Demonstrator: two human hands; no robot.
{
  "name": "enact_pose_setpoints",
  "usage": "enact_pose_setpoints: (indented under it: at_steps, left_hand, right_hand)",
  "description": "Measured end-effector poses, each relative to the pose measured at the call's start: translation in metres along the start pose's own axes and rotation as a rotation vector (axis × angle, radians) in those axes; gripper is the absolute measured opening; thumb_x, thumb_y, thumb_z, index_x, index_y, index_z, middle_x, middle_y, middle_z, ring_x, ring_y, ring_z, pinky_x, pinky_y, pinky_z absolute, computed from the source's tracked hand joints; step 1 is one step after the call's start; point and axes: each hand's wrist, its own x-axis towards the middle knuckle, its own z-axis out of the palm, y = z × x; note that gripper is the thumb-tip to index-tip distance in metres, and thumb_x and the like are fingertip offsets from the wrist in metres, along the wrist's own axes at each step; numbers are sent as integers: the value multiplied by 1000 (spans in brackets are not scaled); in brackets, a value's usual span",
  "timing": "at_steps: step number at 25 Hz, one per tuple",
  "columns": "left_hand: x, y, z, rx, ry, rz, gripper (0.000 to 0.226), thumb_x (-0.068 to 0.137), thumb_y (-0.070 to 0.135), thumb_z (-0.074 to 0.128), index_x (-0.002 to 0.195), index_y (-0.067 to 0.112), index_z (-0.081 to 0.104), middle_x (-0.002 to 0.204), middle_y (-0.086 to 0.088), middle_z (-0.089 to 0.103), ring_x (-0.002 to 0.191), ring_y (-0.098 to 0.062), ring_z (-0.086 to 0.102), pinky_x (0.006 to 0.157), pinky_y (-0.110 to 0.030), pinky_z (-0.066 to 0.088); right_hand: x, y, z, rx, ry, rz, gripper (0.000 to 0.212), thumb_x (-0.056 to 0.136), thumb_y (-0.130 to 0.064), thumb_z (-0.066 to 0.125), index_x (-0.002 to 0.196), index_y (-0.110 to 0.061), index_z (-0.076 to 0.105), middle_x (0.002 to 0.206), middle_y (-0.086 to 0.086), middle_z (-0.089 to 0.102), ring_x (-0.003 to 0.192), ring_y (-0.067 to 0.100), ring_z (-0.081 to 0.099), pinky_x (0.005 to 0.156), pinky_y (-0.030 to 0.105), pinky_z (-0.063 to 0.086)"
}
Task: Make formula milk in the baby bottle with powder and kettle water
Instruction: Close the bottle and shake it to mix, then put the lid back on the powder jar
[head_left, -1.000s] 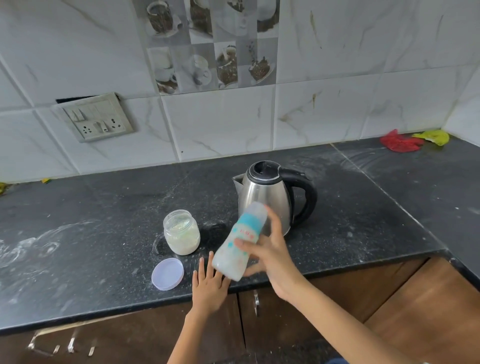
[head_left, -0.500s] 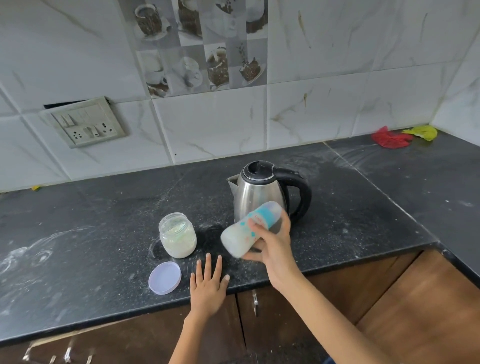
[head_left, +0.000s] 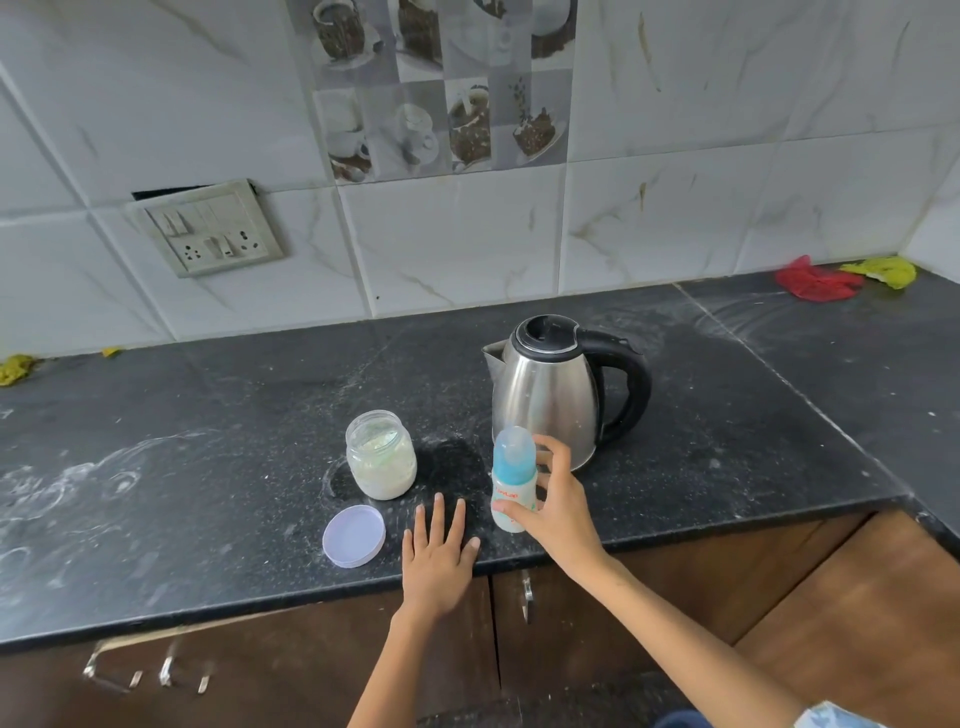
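Observation:
My right hand (head_left: 558, 512) is wrapped around the baby bottle (head_left: 513, 475), which stands upright near the front edge of the black counter (head_left: 234, 467). The bottle has a blue capped top and milky white liquid inside. Just behind it stands the steel kettle (head_left: 550, 395) with a black lid and handle. To the left is an open glass jar of pale powder (head_left: 382, 454), and its lilac lid (head_left: 354, 535) lies flat in front. My left hand (head_left: 439, 556) rests flat on the counter edge, fingers spread, holding nothing.
A switch-and-socket plate (head_left: 208, 231) hangs loose on the tiled wall. Red cloth (head_left: 815, 283) and yellow cloth (head_left: 883, 270) lie in the far right corner. White powder smears mark the counter's left side. Brown cabinet doors sit below the counter edge.
The bottle was tilted and held in the air in my right hand; now it is upright, low by the counter's front edge. My left hand stays flat on the counter.

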Motion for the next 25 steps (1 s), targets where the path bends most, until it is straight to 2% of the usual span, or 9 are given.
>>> enact_pose_setpoints:
  at_steps: [6, 8, 10, 12, 15, 19, 20, 22, 25]
  left_hand:
    - [0, 0, -2, -1, -23, 2, 58, 100, 46, 20, 150, 31, -6, 159, 0, -15, 146, -25, -16, 118, -43, -5]
    - [1, -1, -1, -3, -19, 2, 58, 100, 46, 21, 150, 31, -6, 159, 0, -15, 146, -26, -15, 118, -43, -5]
    - [0, -1, -2, -2, -24, 18, 59, 100, 46, 22, 150, 29, -6, 159, -2, -15, 146, -27, -15, 118, -44, -4]
    - [-4, -3, -5, -25, -14, 64, 61, 100, 44, 26, 151, 27, -5, 159, -5, -16, 146, -27, -17, 118, -42, -6]
    - [-18, -16, -16, -69, 140, 158, 60, 100, 40, 34, 151, 26, 6, 159, -4, -11, 146, -21, -16, 118, -37, -5]
    - [-32, -55, -40, -156, 505, 45, 56, 91, 35, 57, 140, 15, 42, 154, -12, 30, 143, -29, 25, 115, -43, 22]
    - [-31, -68, -47, -138, 513, -34, 61, 88, 40, 62, 139, 14, 43, 151, -12, 35, 141, -30, 31, 113, -44, 25]
    - [-24, -85, -58, -119, 389, -163, 78, 79, 50, 67, 142, 14, 39, 151, -9, 37, 139, -28, 34, 112, -43, 25]
    - [-10, -95, -71, -40, 225, -196, 90, 69, 54, 73, 142, 18, 36, 143, -4, 47, 131, -23, 44, 109, -38, 27]
  right_hand:
    - [7, 17, 24, -2, 2, 11, 76, 64, -22, 89, 123, -24, 41, 123, -12, 54, 112, 11, 59, 90, 44, 56]
    - [5, 21, 26, 1, 7, 17, 73, 63, -28, 88, 122, -21, 45, 121, -13, 55, 111, 8, 58, 90, 40, 57]
    - [-5, 24, 25, -53, 75, 17, 73, 62, -35, 87, 122, -21, 48, 120, -10, 58, 109, 6, 58, 86, 32, 57]
    - [-24, 26, 26, -101, 211, -17, 59, 67, -26, 86, 116, -18, 53, 112, -6, 60, 99, 5, 60, 75, 28, 59]
    - [-54, 20, 43, -90, 253, -117, 36, 75, -8, 79, 104, -14, 59, 101, -4, 58, 86, 5, 61, 61, 26, 58]
    - [-48, 2, 74, -51, 60, -157, 23, 81, -8, 73, 100, -15, 62, 102, -4, 58, 86, 4, 62, 63, 26, 58]
    - [-42, -4, 83, -39, 18, -152, 21, 82, -8, 72, 99, -15, 62, 103, -5, 58, 87, 5, 62, 64, 27, 59]
    - [-31, -14, 97, -26, -29, -137, 19, 83, -10, 71, 99, -17, 61, 104, -7, 56, 88, 6, 63, 65, 29, 59]
    - [-14, -22, 116, -68, -97, -65, 18, 86, -20, 69, 102, -19, 60, 106, -8, 56, 91, 8, 64, 71, 32, 60]
